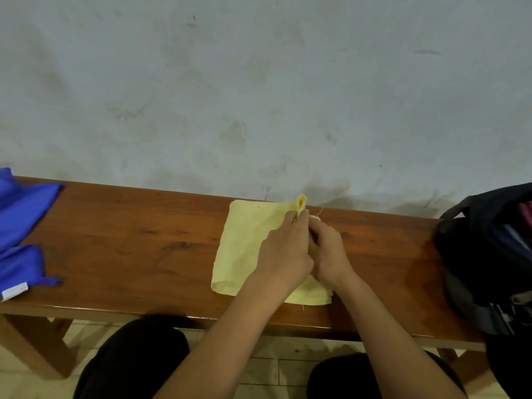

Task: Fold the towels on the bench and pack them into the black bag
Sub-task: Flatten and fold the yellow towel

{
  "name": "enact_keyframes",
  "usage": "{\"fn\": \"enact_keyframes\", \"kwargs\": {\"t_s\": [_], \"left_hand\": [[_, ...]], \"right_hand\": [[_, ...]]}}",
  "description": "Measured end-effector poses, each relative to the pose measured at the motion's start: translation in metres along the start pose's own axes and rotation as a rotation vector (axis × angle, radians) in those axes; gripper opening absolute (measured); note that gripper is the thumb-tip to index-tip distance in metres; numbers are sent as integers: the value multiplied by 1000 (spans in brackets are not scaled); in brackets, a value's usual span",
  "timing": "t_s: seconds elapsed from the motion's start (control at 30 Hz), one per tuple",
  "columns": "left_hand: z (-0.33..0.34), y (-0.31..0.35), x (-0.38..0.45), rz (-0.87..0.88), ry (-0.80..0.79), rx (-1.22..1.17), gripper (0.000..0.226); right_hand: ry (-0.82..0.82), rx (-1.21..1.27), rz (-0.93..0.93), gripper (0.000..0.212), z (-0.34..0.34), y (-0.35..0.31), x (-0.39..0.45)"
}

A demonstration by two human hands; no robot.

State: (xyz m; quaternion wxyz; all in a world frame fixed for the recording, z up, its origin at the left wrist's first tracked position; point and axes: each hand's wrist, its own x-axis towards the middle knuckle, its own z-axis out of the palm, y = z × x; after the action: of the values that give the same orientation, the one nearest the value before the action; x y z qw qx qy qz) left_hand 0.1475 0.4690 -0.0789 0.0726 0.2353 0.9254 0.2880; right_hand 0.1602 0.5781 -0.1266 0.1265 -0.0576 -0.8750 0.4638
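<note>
Head cam: the yellow towel (pixel 244 249) lies flat mid-frame on the wooden bench (pixel 129 240), already doubled over by the look of it. Both hands meet at its upper right corner, left hand (pixel 283 254) and right hand (pixel 328 251) each pinching the cloth there, probably to line up the edges for a neat fold. Blue towels (pixel 20 223) wait at far left. The black bag (pixel 486 254) sits open at right, close for packing.
</note>
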Motion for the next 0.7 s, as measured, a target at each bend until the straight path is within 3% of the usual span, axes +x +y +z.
{"fn": "enact_keyframes", "kwargs": {"t_s": [0.13,0.27,0.37,0.47,0.53,0.57,0.67,0.7], "left_hand": [[7,1,5,57,10,105,66],[15,2,8,144,-31,65,58],[16,1,12,135,-155,-145,43],[6,-8,13,71,-292,-530,28],[-5,-23,17,21,-192,-620,21],[-10,-33,20,5,-98,-564,21],[-21,-65,31,60,124,-63,36],[-25,-74,34,69,110,19,43]], "right_hand": [[246,-15,51,23,-13,4,4],[213,0,133,48,-23,0,-4],[177,66,255,59,-23,-2,-8],[171,66,304,61,-25,-1,-9],[147,45,297,57,-27,-1,-10],[115,9,294,52,-27,0,-9],[-41,-6,339,17,-26,1,-9],[-74,3,347,22,-26,3,-9]]}}
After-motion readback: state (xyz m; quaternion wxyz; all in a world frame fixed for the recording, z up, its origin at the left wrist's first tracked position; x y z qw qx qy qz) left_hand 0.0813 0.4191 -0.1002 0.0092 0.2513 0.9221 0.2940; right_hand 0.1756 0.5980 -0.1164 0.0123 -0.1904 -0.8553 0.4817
